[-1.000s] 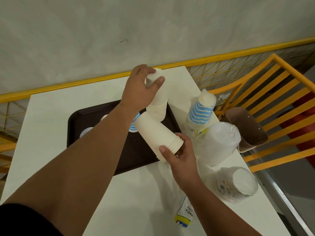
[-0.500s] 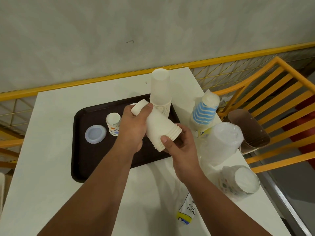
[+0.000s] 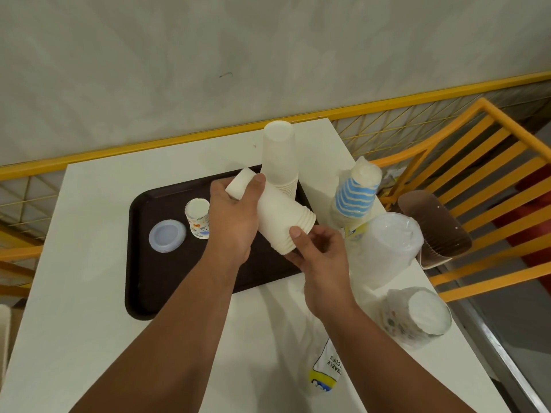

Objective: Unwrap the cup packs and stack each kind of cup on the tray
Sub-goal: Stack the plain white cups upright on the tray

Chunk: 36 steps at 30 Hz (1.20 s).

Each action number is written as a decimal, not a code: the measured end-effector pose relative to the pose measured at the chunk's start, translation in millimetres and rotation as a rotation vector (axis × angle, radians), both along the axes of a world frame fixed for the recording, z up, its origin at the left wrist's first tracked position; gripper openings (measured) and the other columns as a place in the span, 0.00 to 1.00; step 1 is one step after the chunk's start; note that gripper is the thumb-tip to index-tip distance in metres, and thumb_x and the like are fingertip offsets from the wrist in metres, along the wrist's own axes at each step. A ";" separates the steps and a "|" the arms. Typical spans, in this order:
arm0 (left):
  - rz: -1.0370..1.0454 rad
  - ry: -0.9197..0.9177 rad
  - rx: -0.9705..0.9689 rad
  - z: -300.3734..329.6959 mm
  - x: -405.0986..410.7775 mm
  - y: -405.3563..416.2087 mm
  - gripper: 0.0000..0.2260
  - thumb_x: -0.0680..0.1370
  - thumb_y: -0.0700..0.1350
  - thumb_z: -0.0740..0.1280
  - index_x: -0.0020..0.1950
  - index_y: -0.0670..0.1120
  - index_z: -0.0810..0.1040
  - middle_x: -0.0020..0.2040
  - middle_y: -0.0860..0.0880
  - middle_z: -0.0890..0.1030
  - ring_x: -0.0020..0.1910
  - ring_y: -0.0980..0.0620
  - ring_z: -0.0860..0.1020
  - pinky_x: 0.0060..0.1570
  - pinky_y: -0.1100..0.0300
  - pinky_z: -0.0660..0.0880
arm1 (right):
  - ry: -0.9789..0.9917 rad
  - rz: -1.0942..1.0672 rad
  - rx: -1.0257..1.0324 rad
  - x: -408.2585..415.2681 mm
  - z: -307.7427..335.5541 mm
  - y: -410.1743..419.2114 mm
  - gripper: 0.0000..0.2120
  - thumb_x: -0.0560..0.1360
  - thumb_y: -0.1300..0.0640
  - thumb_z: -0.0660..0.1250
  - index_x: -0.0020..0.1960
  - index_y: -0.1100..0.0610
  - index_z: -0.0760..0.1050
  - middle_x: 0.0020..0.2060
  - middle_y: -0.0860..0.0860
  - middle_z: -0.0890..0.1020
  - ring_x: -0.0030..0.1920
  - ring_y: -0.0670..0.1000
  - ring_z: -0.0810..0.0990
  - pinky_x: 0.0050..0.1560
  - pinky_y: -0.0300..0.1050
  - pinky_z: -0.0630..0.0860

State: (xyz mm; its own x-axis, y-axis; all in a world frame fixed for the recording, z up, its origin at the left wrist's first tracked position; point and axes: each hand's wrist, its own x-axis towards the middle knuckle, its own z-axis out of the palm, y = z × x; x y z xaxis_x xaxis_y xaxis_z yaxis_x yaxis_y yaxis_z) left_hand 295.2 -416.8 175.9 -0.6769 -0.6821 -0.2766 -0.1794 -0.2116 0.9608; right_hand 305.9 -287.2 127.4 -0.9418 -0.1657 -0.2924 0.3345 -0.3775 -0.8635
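White paper cups, nested into a short stack, were held tilted above the dark brown tray, with the closed bottom end up and to the left and the rims down and to the right. The left hand had its grip closed round the narrow bottom end of that stack, thumb across the top. The right hand had its grip on the rim end, thumb pressed on the lowest rims and fingers curled beneath.

Behind them a taller stack of upturned white cups stood upright at the tray's far right edge. Also on the tray were a small printed cup, upside down, and just left of it a pale round lid.

On the white desk, right of the tray, stood a wrapped pack of blue-striped cups, a wrapped pack of clear cups, and a wrapped pack of patterned cups nearer the person. Brown cup sleeves lay at the desk's right edge against a yellow railing. An empty wrapper lay near the right forearm.
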 end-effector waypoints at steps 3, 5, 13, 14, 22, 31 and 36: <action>-0.022 0.044 0.016 0.8 1.7 0.6 0.16 0.76 0.50 0.70 0.59 0.54 0.67 0.52 0.53 0.77 0.50 0.55 0.79 0.49 0.53 0.81 | 0.003 0.136 -0.123 -1.9 5.3 -1.5 0.22 0.70 0.55 0.71 0.62 0.60 0.76 0.56 0.53 0.83 0.59 0.54 0.81 0.61 0.48 0.77; -0.019 0.103 0.073 0.5 3.2 3.9 0.20 0.76 0.49 0.71 0.64 0.53 0.66 0.54 0.53 0.77 0.51 0.55 0.79 0.49 0.54 0.81 | 0.005 0.183 -0.231 -1.9 10.9 -4.2 0.21 0.72 0.59 0.67 0.64 0.59 0.75 0.58 0.54 0.83 0.60 0.53 0.81 0.61 0.46 0.77; 0.145 0.067 0.218 0.8 -4.6 2.0 0.24 0.75 0.53 0.72 0.66 0.50 0.66 0.55 0.49 0.79 0.52 0.51 0.80 0.48 0.47 0.82 | 0.222 0.161 0.058 -1.0 13.6 -10.0 0.11 0.79 0.64 0.65 0.57 0.50 0.78 0.52 0.47 0.85 0.57 0.49 0.82 0.60 0.46 0.77; 0.184 0.057 0.225 1.3 -6.1 -2.8 0.24 0.75 0.55 0.72 0.65 0.50 0.66 0.55 0.50 0.78 0.52 0.51 0.80 0.47 0.47 0.82 | 0.243 0.157 0.106 0.4 11.6 -7.8 0.12 0.79 0.64 0.65 0.56 0.49 0.78 0.51 0.46 0.85 0.57 0.47 0.82 0.59 0.44 0.77; 0.139 0.067 0.094 5.2 -14.0 -16.7 0.27 0.75 0.55 0.72 0.68 0.51 0.64 0.54 0.52 0.77 0.52 0.53 0.79 0.47 0.52 0.81 | 0.031 0.059 -0.078 -1.4 1.7 0.7 0.10 0.79 0.66 0.63 0.56 0.57 0.78 0.52 0.52 0.85 0.57 0.52 0.83 0.58 0.48 0.78; 0.011 0.183 -0.195 8.3 -21.4 -23.9 0.26 0.70 0.55 0.76 0.62 0.51 0.68 0.55 0.51 0.78 0.53 0.53 0.80 0.50 0.54 0.80 | -0.030 0.023 -0.164 -6.0 -1.2 3.2 0.11 0.78 0.66 0.63 0.58 0.57 0.77 0.54 0.54 0.84 0.58 0.54 0.82 0.60 0.49 0.78; -0.046 0.100 0.092 -1.2 -21.6 -15.0 0.26 0.72 0.48 0.76 0.65 0.48 0.68 0.56 0.49 0.79 0.54 0.50 0.80 0.43 0.53 0.80 | -0.073 -0.018 -0.319 -13.1 7.6 0.2 0.11 0.75 0.62 0.65 0.57 0.56 0.77 0.51 0.52 0.86 0.53 0.50 0.84 0.57 0.42 0.79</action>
